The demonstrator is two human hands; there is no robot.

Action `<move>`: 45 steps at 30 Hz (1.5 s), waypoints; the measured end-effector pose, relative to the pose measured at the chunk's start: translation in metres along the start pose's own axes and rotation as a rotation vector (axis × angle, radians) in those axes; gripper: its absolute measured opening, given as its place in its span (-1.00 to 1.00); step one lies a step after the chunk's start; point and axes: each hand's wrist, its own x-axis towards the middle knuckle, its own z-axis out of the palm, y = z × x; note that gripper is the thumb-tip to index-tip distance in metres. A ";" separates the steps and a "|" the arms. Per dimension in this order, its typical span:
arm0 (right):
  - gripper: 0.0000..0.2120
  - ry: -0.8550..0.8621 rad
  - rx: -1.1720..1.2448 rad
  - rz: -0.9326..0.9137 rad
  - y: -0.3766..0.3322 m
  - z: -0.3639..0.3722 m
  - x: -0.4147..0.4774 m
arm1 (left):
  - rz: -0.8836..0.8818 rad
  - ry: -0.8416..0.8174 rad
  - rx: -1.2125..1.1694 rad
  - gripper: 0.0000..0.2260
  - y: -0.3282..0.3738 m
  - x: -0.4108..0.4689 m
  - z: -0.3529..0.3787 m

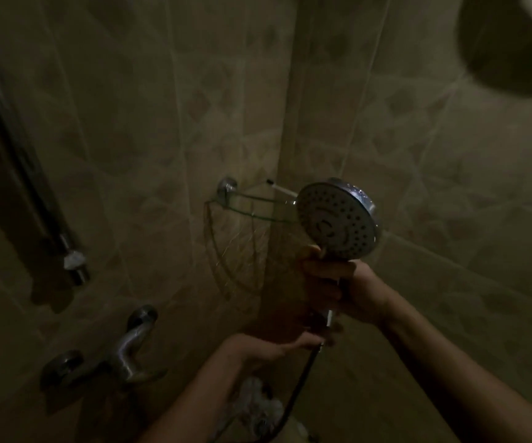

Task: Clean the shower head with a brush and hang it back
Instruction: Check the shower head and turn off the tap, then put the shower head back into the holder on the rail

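A round chrome shower head (338, 217) with a dotted spray face points toward me in a dim tiled shower corner. My right hand (341, 289) is wrapped around its handle just below the head. My left hand (277, 345) reaches in lower down, fingers stretched out toward the bottom of the handle where the dark hose (299, 385) joins. Whether those fingers touch the hose is unclear in the blur. A thin white stick with a dark tip (279, 186), possibly a brush, lies on the corner shelf behind the head.
A glass corner shelf (251, 206) with chrome brackets sits at the wall corner. A chrome mixer tap (130, 350) is fixed low on the left wall, and a vertical slide rail (66, 251) runs above it. A white puffy object (258, 401) lies below my arms.
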 end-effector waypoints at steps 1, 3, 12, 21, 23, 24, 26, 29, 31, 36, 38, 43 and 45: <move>-0.89 -0.019 -0.045 -0.016 -0.017 0.010 0.000 | 0.065 0.006 -0.025 -0.74 0.018 -0.004 -0.002; -0.91 -0.007 -0.146 -0.073 -0.045 0.025 0.001 | 0.191 0.073 -0.053 -0.86 0.057 -0.021 -0.007; -0.58 0.287 -0.543 -0.363 -0.117 0.070 0.008 | 0.572 0.516 0.127 -0.83 0.137 -0.077 -0.033; -0.77 0.261 -0.674 -0.391 -0.157 0.097 0.016 | 0.736 0.785 0.080 -0.91 0.181 -0.117 -0.058; -0.75 0.272 -0.702 -0.416 -0.165 0.098 0.018 | 0.731 0.804 -0.010 -0.82 0.186 -0.121 -0.064; -0.76 0.259 -0.713 -0.430 -0.169 0.099 0.019 | 0.721 0.811 -0.091 -0.75 0.191 -0.127 -0.064; -0.78 0.213 -0.733 -0.466 -0.177 0.098 0.020 | 0.710 0.853 -0.097 -0.71 0.201 -0.136 -0.063; -0.75 0.156 -0.828 -0.533 -0.194 0.097 0.025 | 0.692 0.936 -0.088 -0.76 0.218 -0.140 -0.058; -0.75 0.110 -0.893 -0.599 -0.208 0.097 0.030 | 0.714 0.990 -0.112 -0.73 0.235 -0.146 -0.054; -0.56 0.000 -0.938 -0.719 -0.260 0.116 0.037 | 0.712 1.045 -0.084 -0.72 0.284 -0.175 -0.049; -0.48 -0.031 -0.932 -0.752 -0.283 0.127 0.040 | 0.713 1.103 -0.110 -0.74 0.306 -0.187 -0.057; -0.72 -0.046 -0.890 -0.831 -0.338 0.161 0.060 | 0.659 1.290 0.029 -0.90 0.360 -0.221 -0.082; -0.78 -0.083 -0.813 -0.827 -0.357 0.177 0.071 | 0.687 1.296 0.024 -0.92 0.380 -0.238 -0.090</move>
